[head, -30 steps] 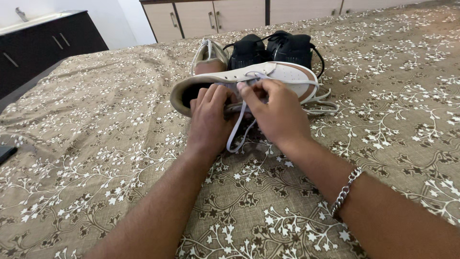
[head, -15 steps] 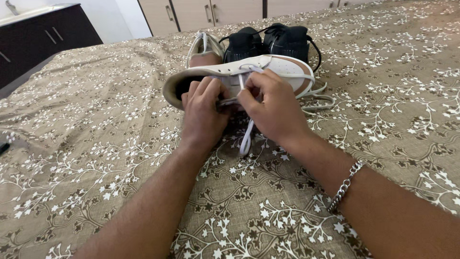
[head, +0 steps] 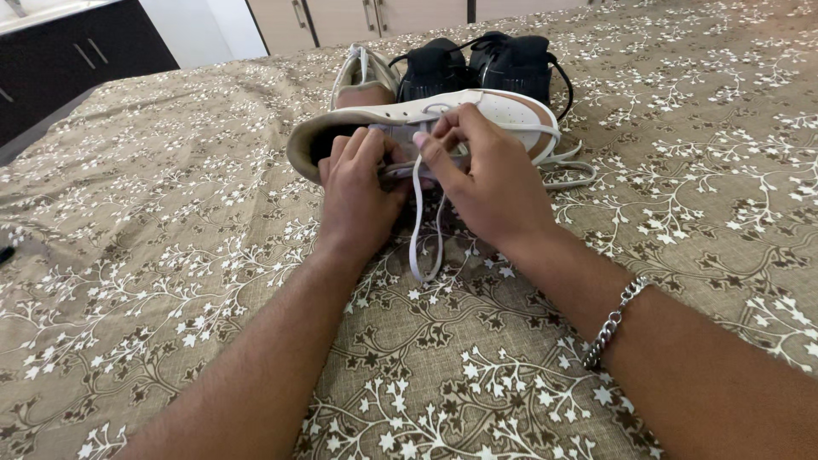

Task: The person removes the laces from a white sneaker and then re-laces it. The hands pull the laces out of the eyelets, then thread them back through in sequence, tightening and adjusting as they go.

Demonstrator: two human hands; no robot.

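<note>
A bed (head: pixel 170 281) under a brown bedspread with white floral print carries everything. On it lie a white sneaker (head: pixel 511 115) on its side, its mate (head: pixel 362 81) and two black shoes (head: pixel 477 68) behind.

Packages, labels, signs, screens: none to be seen anywhere in the frame.
</note>
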